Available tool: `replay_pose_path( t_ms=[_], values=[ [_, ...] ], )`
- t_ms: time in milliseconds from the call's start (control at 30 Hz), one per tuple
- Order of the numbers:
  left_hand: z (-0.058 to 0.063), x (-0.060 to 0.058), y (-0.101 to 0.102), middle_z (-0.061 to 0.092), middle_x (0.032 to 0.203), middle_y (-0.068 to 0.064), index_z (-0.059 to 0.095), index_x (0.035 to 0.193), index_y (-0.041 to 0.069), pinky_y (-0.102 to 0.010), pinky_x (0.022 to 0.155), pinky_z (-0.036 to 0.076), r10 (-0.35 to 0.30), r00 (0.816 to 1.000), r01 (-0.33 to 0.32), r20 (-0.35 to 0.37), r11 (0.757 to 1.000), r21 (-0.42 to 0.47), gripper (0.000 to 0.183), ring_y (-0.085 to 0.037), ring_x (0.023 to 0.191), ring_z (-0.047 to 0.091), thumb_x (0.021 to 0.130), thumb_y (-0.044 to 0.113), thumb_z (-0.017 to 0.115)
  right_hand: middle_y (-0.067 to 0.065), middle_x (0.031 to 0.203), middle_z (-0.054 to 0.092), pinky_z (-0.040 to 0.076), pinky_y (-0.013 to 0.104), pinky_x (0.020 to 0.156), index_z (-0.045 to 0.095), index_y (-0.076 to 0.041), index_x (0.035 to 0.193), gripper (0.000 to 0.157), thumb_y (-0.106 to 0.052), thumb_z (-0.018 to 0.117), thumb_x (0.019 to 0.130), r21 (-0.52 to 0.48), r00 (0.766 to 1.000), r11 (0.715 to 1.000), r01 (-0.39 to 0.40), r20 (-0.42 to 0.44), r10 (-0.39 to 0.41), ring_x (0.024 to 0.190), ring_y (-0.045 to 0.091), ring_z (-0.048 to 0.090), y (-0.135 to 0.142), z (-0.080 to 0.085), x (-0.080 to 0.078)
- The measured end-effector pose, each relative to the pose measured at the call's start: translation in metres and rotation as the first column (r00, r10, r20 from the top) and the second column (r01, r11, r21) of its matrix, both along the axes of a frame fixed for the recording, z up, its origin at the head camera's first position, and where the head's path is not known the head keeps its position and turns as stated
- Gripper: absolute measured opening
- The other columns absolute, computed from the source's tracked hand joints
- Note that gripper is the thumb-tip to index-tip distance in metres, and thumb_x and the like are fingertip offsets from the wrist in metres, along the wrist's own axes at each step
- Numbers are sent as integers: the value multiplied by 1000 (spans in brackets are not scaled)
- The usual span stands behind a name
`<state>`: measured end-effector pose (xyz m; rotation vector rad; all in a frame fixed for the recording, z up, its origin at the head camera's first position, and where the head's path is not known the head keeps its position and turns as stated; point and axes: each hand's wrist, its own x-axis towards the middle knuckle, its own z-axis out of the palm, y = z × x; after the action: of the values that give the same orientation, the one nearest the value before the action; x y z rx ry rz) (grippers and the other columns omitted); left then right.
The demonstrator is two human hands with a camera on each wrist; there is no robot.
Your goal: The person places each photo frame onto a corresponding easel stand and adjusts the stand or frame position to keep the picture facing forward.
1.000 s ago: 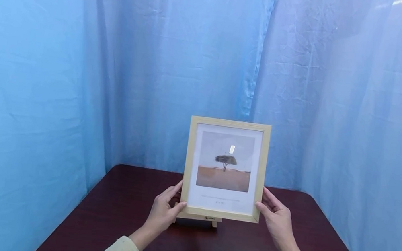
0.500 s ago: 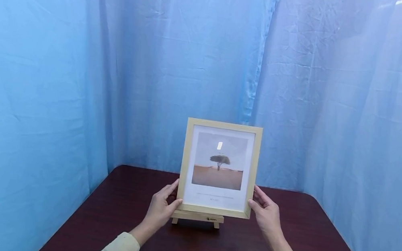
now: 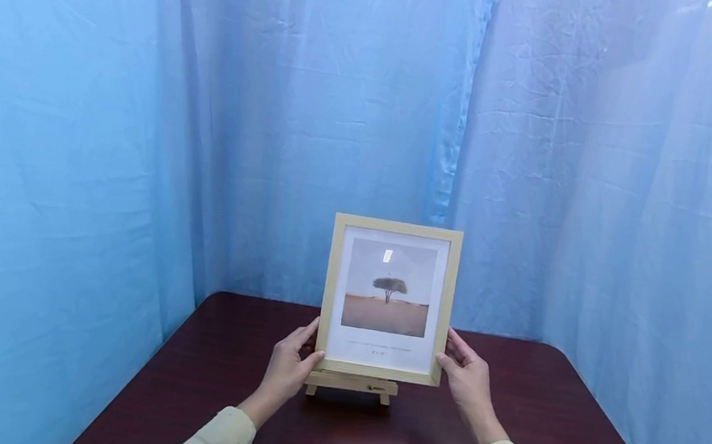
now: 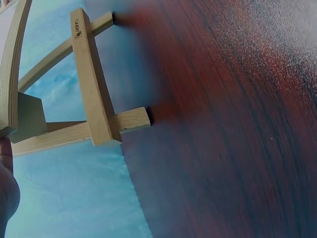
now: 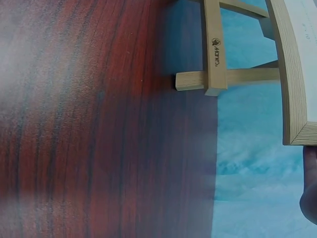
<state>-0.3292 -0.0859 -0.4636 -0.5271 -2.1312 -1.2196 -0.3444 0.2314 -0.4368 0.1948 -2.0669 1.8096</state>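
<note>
A light wood picture frame (image 3: 382, 369) with a print of a lone tree is held upright between both hands. My left hand (image 3: 288, 364) grips its lower left edge, thumb on the front and fingers behind. At the lower right edge, my right hand (image 3: 466, 380) pinches it the same way. Just behind and below stands a small wooden easel (image 3: 351, 383), mostly hidden by the frame in the head view. Both wrist views show the easel's ledge (image 4: 91, 79) apart from the frame's bottom edge (image 5: 292, 84), which hangs above it.
The easel's feet stand on a dark red-brown table (image 3: 213, 373) with a glossy grain. Blue curtains (image 3: 341, 106) surround the table at the back and on both sides.
The picture frame has shifted left and slightly away from me, over the easel, with both hands moving along. More of the easel's ledge shows below it. Most of this came in the first half second.
</note>
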Motion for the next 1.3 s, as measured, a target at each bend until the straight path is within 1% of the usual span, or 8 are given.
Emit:
replay_pose_path(
  t_ms=[200, 433, 633, 733, 867, 1000, 1233, 1300],
  values=[
    [-7, -7, 0, 65, 120, -15, 51, 143, 0, -35, 78, 56, 4, 1000, -4, 14, 1000, 18, 65, -24, 102, 65, 84, -2, 76, 29, 131, 57, 49, 12, 82, 50, 2, 143, 53, 11, 60, 92, 4, 1000, 1000, 6, 1, -6, 101, -2, 60, -2, -4, -3],
    [-14, -15, 2, 66, 113, -14, 51, 143, 0, -33, 77, 56, 12, 998, -15, 59, 999, 52, 64, -22, 96, 65, 84, -4, 75, 28, 130, 59, 49, 12, 81, 50, -1, 144, 54, 11, 61, 92, 28, 1000, 999, 16, 22, -17, 100, -1, 61, -4, -13, -10],
    [-19, -20, 0, 66, 113, -14, 52, 143, 0, -32, 76, 56, 28, 994, -34, 106, 998, 57, 63, -22, 95, 65, 84, -4, 75, 29, 127, 60, 49, 11, 80, 51, 1, 143, 55, 13, 60, 91, 36, 1000, 999, 15, 5, -15, 100, -1, 61, -9, -22, -16],
    [-22, -22, -3, 66, 113, -15, 52, 143, 1, -31, 75, 56, 35, 993, -41, 113, 998, 47, 63, -22, 95, 64, 85, -4, 75, 30, 125, 61, 48, 11, 80, 52, 2, 142, 54, 14, 61, 90, 37, 1000, 999, 23, -8, -23, 101, 4, 62, -12, -25, -19],
    [-27, -26, -7, 66, 111, -14, 51, 143, 0, -31, 75, 56, 43, 994, -48, 103, 998, 43, 62, -22, 94, 65, 85, -4, 74, 29, 124, 62, 49, 11, 79, 53, 1, 142, 54, 13, 62, 90, 45, 1000, 998, 31, 1, -31, 107, 18, 63, -17, -28, -21],
    [-29, -29, -9, 66, 111, -13, 52, 143, 1, -31, 76, 56, 46, 993, -53, 109, 996, 66, 63, -22, 95, 65, 85, -4, 74, 28, 127, 61, 49, 12, 78, 52, -2, 143, 54, 10, 62, 91, 69, 999, 997, 35, 18, -37, 113, 30, 62, -21, -30, -23],
    [-34, -31, -13, 66, 113, -17, 53, 141, -2, -34, 76, 57, 73, 995, -78, 72, 995, 60, 61, -26, 96, 66, 83, -8, 74, 26, 126, 62, 49, 13, 78, 54, -4, 142, 55, 11, 63, 90, 78, 998, 996, 53, 23, -55, 113, 33, 62, -28, -34, -32],
    [-35, -31, -15, 66, 116, -17, 53, 141, -1, -35, 77, 57, 83, 993, -89, 85, 994, 68, 62, -26, 97, 66, 83, -8, 74, 25, 126, 63, 49, 13, 78, 55, -5, 142, 54, 11, 63, 90, 78, 998, 996, 52, 29, -55, 113, 33, 62, -31, -36, -35]
  ],
)
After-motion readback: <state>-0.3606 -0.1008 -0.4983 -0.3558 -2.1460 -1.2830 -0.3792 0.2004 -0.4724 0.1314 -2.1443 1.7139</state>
